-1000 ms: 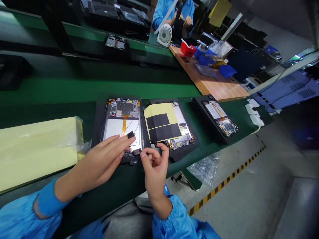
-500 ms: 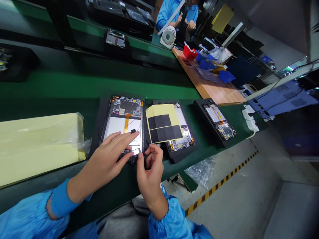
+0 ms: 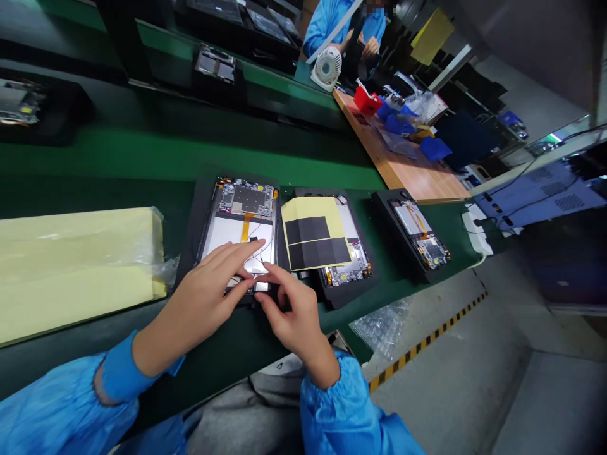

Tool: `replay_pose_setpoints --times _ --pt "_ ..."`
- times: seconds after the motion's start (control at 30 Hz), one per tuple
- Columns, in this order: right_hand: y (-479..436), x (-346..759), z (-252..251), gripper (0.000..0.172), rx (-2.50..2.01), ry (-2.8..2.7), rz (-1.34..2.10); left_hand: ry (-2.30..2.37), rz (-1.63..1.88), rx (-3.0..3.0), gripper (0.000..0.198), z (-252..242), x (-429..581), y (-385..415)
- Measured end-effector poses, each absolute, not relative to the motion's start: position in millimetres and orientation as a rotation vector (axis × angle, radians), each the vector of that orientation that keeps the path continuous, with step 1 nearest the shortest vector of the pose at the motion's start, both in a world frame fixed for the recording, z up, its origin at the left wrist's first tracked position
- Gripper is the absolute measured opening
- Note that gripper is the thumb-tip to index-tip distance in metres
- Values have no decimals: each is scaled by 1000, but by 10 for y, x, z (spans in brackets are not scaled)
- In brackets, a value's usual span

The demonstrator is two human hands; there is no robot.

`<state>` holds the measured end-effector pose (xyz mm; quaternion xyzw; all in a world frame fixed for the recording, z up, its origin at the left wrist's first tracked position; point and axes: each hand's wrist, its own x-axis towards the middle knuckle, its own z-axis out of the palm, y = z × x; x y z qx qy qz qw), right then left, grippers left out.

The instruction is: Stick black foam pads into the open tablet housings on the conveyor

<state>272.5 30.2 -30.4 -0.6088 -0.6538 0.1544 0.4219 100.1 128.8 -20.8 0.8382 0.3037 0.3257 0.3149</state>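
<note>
An opened tablet [image 3: 239, 227] lies in a black tray on the green belt, its circuit board and white battery showing. My left hand [image 3: 208, 297] rests on the tablet's near end, fingers stretched flat. My right hand [image 3: 289, 313] meets it at the near right corner, fingers pressing down on a small black piece that I can barely see. Just right of the tablet, a yellow sheet [image 3: 315, 230] with black rectangular pads covers part of a second opened tablet [image 3: 353, 262].
A third opened tablet [image 3: 420, 237] lies further right. A wrapped stack of yellow sheets [image 3: 76, 265] sits at the left. Behind the belt [image 3: 142, 161] are more trays, a wooden table [image 3: 403, 167], a small white fan [image 3: 327, 66] and a person in blue.
My right hand has moved from pinching a small black piece beside the tray onto the tablet's near right corner. My left hand has slid slightly along the tablet's near end.
</note>
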Motion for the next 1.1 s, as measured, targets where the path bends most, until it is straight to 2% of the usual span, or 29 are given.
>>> replay_pose_setpoints --times 0.13,0.43,0.53,0.77,0.87,1.0,1.1 --pt "328 2711 -296 50 -1552 -1562 468 871 752 2060 48 -193 954 1308" --pt "198 2759 -318 67 -1381 -1710 184 896 784 2032 49 -202 937 1303" --pt "145 2759 -343 68 -1380 -1815 98 881 795 2023 48 -194 935 1293" --pt "201 2822 -276 68 -1382 -1882 153 826 801 1946 49 -192 932 1308" --pt "170 2828 -287 67 -1330 -1747 215 849 847 1878 54 -176 862 1294" --pt "169 2699 -334 61 -1453 -1317 86 1033 1069 1918 60 -192 718 1183" --pt "311 2577 -283 69 -1600 -1197 123 1047 1048 2017 58 -266 706 1018"
